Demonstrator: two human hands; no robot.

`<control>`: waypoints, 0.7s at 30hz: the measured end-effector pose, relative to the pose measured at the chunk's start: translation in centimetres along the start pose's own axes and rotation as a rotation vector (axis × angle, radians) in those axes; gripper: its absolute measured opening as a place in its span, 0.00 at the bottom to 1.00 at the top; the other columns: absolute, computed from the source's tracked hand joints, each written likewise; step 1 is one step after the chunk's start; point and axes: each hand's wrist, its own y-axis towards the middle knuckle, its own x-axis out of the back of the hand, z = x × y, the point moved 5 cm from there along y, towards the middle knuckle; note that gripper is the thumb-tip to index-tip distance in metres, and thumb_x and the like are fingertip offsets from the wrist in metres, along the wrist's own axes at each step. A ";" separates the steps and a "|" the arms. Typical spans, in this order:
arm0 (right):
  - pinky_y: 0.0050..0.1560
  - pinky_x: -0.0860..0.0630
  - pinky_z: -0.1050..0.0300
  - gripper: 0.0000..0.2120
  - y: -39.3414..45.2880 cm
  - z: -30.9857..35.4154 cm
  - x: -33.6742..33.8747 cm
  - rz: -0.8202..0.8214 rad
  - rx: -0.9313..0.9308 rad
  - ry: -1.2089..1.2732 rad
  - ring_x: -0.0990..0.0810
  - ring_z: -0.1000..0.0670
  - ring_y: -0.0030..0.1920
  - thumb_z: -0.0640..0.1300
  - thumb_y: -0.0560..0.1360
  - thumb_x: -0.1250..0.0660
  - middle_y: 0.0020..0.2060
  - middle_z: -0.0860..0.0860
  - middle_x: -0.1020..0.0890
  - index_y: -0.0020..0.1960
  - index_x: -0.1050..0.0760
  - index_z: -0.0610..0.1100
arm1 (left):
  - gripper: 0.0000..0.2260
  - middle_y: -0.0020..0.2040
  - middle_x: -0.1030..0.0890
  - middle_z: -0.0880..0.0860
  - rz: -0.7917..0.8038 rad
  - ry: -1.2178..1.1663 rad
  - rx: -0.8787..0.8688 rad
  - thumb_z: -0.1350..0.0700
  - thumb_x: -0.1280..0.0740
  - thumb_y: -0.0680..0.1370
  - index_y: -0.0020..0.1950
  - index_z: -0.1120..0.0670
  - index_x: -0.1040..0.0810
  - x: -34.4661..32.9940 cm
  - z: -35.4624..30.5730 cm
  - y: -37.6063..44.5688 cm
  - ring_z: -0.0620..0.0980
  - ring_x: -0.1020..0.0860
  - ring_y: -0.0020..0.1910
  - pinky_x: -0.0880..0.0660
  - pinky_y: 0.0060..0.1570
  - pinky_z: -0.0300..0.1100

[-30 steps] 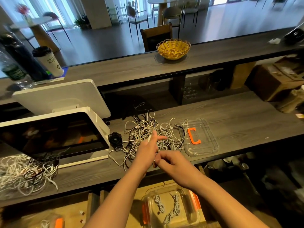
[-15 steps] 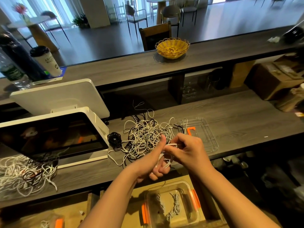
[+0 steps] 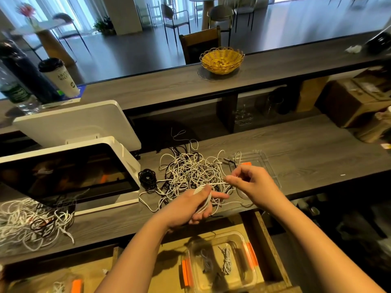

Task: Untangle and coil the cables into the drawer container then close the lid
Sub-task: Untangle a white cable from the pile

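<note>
Cables [image 3: 190, 174] are lying in a white-and-black tangle on the table [image 3: 306, 153], with one white cable [image 3: 215, 184] being drawn out toward the person. Left hand [image 3: 190, 208] is curling its fingers [image 3: 202, 215] round a small coil of that white cable, thumb on top, index finger pointing out. Right hand [image 3: 249, 185] is pinching the free run of the same cable between thumb and fingertips, other fingers loosely bent; the line is running taut between the two hands.

Judgement: winding step in hand, much of the tangle untouched. Best to be feeding each loop at even size, keeping light tension, and lifting the strand clear of the pile so it is not dragging neighbours along.

Drawer container [image 3: 220, 265] is sitting open below the table edge, two bundled cables already inside, orange clips on its sides. Clear lid [image 3: 264, 163] is lying on the table behind the right hand. A second tangle [image 3: 31, 220] is lying at far left, beside a white screen terminal [image 3: 69, 172]. A yellow basket [image 3: 221, 59] is sitting on the raised counter; chairs and tables are filling the room beyond.
</note>
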 end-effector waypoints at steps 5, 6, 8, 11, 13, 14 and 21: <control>0.35 0.29 0.61 0.14 -0.5 -0.3 -1.4 0.078 -0.049 0.093 0.27 0.55 0.32 0.52 0.75 0.31 0.32 0.49 0.23 0.44 0.20 0.40 | 0.25 0.49 0.14 0.55 -0.205 -0.009 -0.084 0.39 0.50 0.81 0.69 0.49 0.25 0.2 -0.3 0.3 0.48 0.17 0.41 0.21 0.41 0.39; 0.36 0.28 0.60 0.14 -0.6 -0.4 -1.8 0.097 -0.060 0.097 0.27 0.54 0.33 0.52 0.75 0.32 0.33 0.48 0.22 0.44 0.20 0.40 | 0.25 0.50 0.14 0.56 -0.256 -0.058 -0.104 0.39 0.50 0.81 0.69 0.51 0.25 0.3 -0.3 0.4 0.49 0.16 0.43 0.21 0.43 0.40; 0.37 0.28 0.56 0.13 -0.7 -0.8 -2.6 0.137 -0.086 0.081 0.26 0.54 0.33 0.51 0.78 0.34 0.32 0.49 0.21 0.44 0.20 0.41 | 0.25 0.50 0.14 0.57 -0.364 -0.237 -0.161 0.40 0.49 0.80 0.67 0.51 0.23 0.7 -0.5 0.3 0.53 0.16 0.48 0.20 0.45 0.41; 0.34 0.33 0.59 0.14 -1.0 -1.3 -3.2 0.132 -0.095 0.072 0.30 0.57 0.30 0.51 0.80 0.36 0.27 0.57 0.25 0.43 0.21 0.43 | 0.26 0.53 0.15 0.59 -0.479 -0.558 -0.228 0.39 0.48 0.79 0.64 0.51 0.21 1.7 -0.5 0.0 0.56 0.18 0.55 0.22 0.52 0.45; 0.35 0.31 0.51 0.15 -1.3 -1.2 -3.1 0.066 -0.067 0.100 0.28 0.48 0.31 0.53 0.80 0.37 0.30 0.51 0.23 0.42 0.20 0.45 | 0.26 0.58 0.16 0.56 -0.500 -0.596 -0.236 0.39 0.49 0.80 0.64 0.49 0.19 1.9 -0.3 -0.3 0.54 0.19 0.60 0.23 0.59 0.50; 0.37 0.29 0.47 0.15 -1.4 -1.1 -2.9 0.037 -0.057 0.114 0.26 0.43 0.34 0.54 0.80 0.37 0.32 0.46 0.22 0.41 0.20 0.45 | 0.25 0.61 0.17 0.54 -0.511 -0.599 -0.238 0.39 0.49 0.80 0.64 0.49 0.19 1.9 -0.2 -0.4 0.52 0.20 0.62 0.24 0.61 0.52; 0.35 0.35 0.56 0.13 -1.4 -1.1 -4.3 0.155 -0.095 0.127 0.32 0.55 0.31 0.47 0.82 0.38 0.28 0.55 0.29 0.41 0.20 0.50 | 0.24 0.57 0.15 0.56 -0.592 -0.961 -0.281 0.40 0.52 0.84 0.67 0.50 0.23 1.4 0.0 0.0 0.53 0.18 0.60 0.26 0.62 0.51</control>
